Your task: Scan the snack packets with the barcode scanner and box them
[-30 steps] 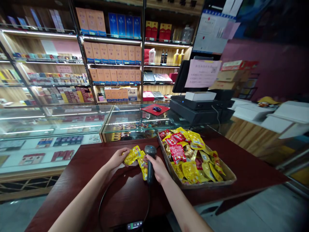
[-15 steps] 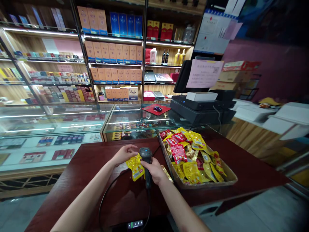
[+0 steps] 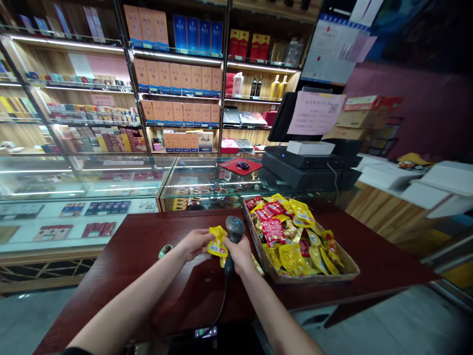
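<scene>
My left hand (image 3: 197, 244) pinches the edge of a yellow snack packet (image 3: 217, 245) above the dark red table. Wrapped in my right hand (image 3: 240, 254) is a black barcode scanner (image 3: 235, 228), head up, with its cable running down toward me. The packet is close beside the scanner; whether the right fingers also touch it I cannot tell. Just right of my right hand, another packet (image 3: 257, 266) lies partly hidden against a tray (image 3: 347, 276) heaped with yellow, red and gold packets (image 3: 295, 261). A small green and dark round item (image 3: 165, 250) sits beyond my left forearm.
Glass display counters (image 3: 121, 182) stand along the table's far side. On them are a mouse on a red mat (image 3: 227, 163) and a black cash register unit (image 3: 295, 170) with a monitor. Shelves of boxes (image 3: 177, 79) fill the back wall. White boxes (image 3: 388, 170) are at the right.
The scanner has moved right and slightly up in my right hand. My left hand has shifted right and down, turning the yellow packet. The small green item has come into view.
</scene>
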Available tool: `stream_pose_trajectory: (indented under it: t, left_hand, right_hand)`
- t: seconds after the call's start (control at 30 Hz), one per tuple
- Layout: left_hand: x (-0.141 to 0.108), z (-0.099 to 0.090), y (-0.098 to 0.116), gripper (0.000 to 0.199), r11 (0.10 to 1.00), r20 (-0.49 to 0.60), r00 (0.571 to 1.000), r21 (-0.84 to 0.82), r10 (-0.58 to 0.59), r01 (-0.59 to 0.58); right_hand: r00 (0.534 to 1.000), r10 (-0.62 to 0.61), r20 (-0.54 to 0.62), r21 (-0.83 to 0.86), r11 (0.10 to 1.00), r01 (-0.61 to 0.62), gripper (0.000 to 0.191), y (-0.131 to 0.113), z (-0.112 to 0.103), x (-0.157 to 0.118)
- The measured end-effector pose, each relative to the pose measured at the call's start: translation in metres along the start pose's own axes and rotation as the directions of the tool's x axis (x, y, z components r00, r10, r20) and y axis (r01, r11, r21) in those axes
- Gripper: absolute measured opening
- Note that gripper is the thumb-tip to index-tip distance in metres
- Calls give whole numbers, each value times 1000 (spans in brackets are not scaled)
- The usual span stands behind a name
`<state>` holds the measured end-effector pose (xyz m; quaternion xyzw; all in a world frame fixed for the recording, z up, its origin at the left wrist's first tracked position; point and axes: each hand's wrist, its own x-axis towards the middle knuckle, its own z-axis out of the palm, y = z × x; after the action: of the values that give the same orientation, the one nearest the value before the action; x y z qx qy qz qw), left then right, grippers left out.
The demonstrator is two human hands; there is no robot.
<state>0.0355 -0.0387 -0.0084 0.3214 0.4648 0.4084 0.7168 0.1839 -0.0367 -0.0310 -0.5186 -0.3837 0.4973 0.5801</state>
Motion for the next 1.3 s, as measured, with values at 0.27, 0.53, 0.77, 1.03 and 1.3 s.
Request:
stream_pose_trajectory:
  t: [0.27,0.53,0.77,1.03,1.3]
  left_hand:
    - [4,-22,38,59,986,36,999,167,-1,-5]
    - [29,-32,39,53,985,-113,993,171,41,-22]
    - [42,-29,47,45,985,-155,988,172,10,16]
    - [45,-27,52,44,982,-151,989,188,1,28]
    - [46,-27,52,46,980,-135,991,194,-14,40]
  right_hand:
    - [969,-143,199,-109,980,167,37,-37,6,12]
    - [902,156,403,19,984,-179,42,-52,3,-29]
    - [856,221,467,35,963,-267,41,-23,-3,-70]
    - [855,209,474,22,968,-249,45,-28,-5,-80]
    - [851,191,488,24,972,-232,41,-28,-6,-79]
